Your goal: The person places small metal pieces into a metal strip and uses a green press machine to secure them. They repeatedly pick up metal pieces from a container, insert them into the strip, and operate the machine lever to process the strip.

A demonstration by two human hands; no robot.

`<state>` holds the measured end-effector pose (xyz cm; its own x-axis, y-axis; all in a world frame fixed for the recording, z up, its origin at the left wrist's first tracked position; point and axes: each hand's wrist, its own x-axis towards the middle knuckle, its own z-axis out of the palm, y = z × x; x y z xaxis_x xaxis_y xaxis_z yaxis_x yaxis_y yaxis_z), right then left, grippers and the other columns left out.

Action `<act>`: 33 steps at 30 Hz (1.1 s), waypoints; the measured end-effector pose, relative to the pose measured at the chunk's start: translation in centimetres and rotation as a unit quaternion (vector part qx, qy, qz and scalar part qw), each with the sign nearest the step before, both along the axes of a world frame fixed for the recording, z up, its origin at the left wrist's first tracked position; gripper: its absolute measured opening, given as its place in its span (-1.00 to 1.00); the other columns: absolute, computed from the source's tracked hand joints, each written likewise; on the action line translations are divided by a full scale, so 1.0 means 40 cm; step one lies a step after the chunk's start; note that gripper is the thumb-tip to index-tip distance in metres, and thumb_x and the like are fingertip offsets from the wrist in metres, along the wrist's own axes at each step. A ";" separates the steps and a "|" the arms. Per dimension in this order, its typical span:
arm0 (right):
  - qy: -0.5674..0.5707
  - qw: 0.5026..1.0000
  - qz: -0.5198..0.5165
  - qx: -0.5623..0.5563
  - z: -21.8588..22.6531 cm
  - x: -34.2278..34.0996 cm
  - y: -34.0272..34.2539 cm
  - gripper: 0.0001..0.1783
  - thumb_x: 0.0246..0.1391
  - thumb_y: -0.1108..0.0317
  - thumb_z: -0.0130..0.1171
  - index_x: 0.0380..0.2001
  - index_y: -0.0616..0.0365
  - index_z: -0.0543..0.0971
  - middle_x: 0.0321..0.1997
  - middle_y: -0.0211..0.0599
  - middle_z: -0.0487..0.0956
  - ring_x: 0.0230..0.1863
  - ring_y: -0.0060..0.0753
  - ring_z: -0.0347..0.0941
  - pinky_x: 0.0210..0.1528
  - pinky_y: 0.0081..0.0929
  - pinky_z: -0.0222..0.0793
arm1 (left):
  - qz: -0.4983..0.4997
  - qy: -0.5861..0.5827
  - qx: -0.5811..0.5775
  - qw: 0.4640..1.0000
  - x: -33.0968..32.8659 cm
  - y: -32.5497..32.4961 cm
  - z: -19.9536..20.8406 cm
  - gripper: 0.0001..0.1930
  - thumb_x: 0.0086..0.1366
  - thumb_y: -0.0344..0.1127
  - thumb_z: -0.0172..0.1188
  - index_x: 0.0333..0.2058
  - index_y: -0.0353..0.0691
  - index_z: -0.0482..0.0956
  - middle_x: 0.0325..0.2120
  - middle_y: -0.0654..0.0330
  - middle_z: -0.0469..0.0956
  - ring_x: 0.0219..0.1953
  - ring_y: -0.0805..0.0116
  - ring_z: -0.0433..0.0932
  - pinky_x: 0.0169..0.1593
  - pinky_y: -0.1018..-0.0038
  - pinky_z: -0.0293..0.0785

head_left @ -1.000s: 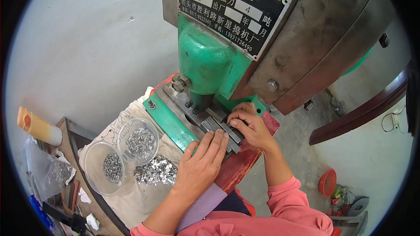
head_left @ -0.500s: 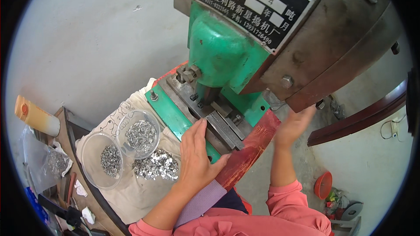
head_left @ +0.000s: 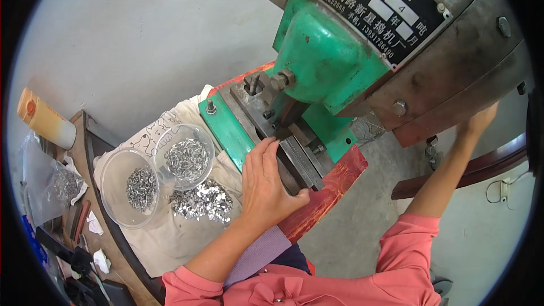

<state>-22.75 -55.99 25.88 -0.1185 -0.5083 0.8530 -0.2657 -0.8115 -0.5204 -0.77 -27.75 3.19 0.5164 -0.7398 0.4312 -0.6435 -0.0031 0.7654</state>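
Observation:
A green and dark metal punch press (head_left: 331, 51) stands in front of me. Under its ram lies a steel die block (head_left: 298, 161), bolted to the base. My left hand (head_left: 263, 177) rests at the near-left side of the die, fingers stretched out, thumb spread toward its front end; nothing shows in its grasp. My right hand (head_left: 480, 120) is raised at the right side of the press, its fingers hidden behind the machine's housing. Left of the press, two clear plastic tubs (head_left: 106, 204) hold small metal parts, with a heap of shiny metal pieces (head_left: 203, 203) beside them on cloth.
The press sits on a red wooden board (head_left: 334, 190). At far left, a wooden table (head_left: 116, 249) carries an orange-capped bottle (head_left: 48, 119), a plastic bag (head_left: 45, 178) and crumpled paper. A dark red curved bar (head_left: 453, 175) stands at right.
My right hand has risen up and to the right, from beside the press's lower edge to behind its housing. My left hand stays by the die. The view has shifted slightly.

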 end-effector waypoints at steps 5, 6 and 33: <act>0.057 0.994 0.017 0.090 0.218 -0.005 -0.013 -0.46 0.43 0.03 0.00 0.18 0.31 0.44 0.04 -0.27 0.57 0.02 -0.42 0.50 0.08 -0.41 0.40 | 0.031 -0.011 0.010 0.999 0.036 -0.024 0.001 -0.02 -0.31 -0.23 0.52 0.15 -0.38 0.26 0.13 -0.12 0.31 0.18 -0.17 0.29 0.27 0.05 0.23; 0.079 0.992 0.018 0.095 0.255 0.000 -0.021 -0.46 0.43 0.03 0.00 0.17 0.31 0.44 0.04 -0.27 0.57 0.01 -0.42 0.50 0.08 -0.41 0.41 | 0.045 -0.019 0.014 0.999 0.050 -0.030 0.000 -0.02 -0.32 -0.22 0.52 0.14 -0.38 0.27 0.12 -0.11 0.32 0.18 -0.16 0.29 0.27 0.05 0.23; -0.033 0.999 0.000 -0.008 -0.083 -0.023 -0.047 -0.60 0.43 0.20 0.00 0.11 0.30 0.45 -0.03 -0.25 0.58 -0.08 -0.40 0.54 0.02 -0.46 0.46 | 0.055 -0.029 -0.026 0.998 0.130 -0.096 -0.034 -0.01 -0.28 -0.28 0.54 0.19 -0.37 0.24 0.17 -0.08 0.27 0.24 -0.13 0.21 0.32 0.10 0.25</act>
